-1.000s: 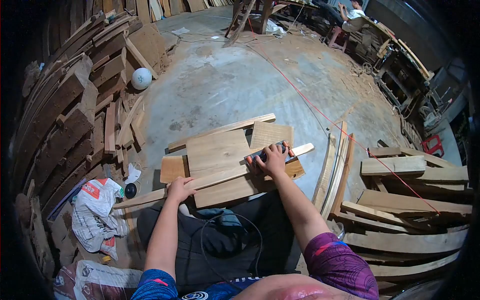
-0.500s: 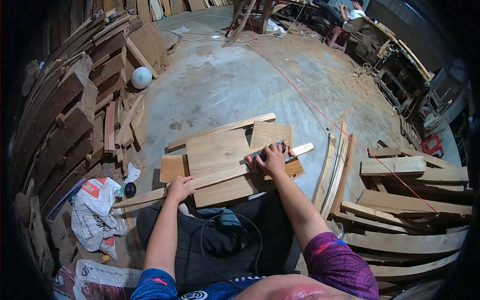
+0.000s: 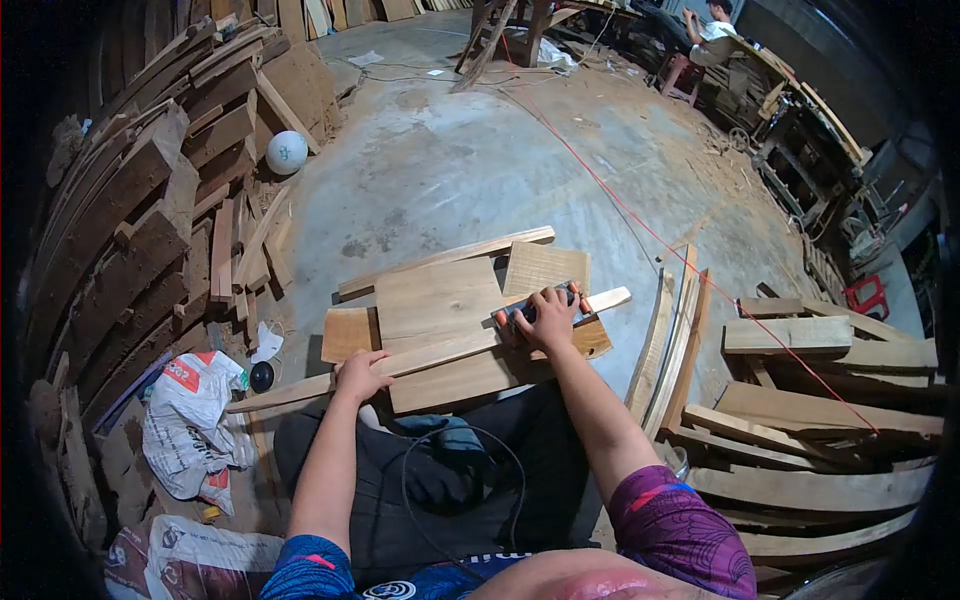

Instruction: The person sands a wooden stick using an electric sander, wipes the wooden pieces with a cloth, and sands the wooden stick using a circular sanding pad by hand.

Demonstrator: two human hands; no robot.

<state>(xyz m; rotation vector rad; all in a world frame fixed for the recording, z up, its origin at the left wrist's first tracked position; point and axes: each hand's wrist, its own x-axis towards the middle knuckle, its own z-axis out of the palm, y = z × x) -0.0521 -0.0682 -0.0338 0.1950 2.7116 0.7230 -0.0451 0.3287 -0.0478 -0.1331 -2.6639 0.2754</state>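
A long pale wooden strip (image 3: 440, 353) lies slantwise over flat boards (image 3: 435, 300) on the floor in front of my lap. My left hand (image 3: 362, 376) is closed on the strip left of its middle. Near the strip's right part, my right hand (image 3: 548, 320) is wrapped round a dark tool with orange ends (image 3: 502, 318), which rests on the strip. The tool's underside is hidden. A smaller square board (image 3: 546, 268) lies just beyond the tool, and another thin strip (image 3: 445, 262) lies behind the boards.
Stacked timber (image 3: 150, 200) fills the left side, with a white ball (image 3: 287, 152) beside it. White sacks (image 3: 190, 425) lie at lower left. More beams (image 3: 800, 400) are piled at right. A red line (image 3: 620, 200) crosses the floor. A person (image 3: 712, 40) sits at back right.
The whole view has shifted very slightly. Both hands, the strip and the tool keep the same places relative to each other.
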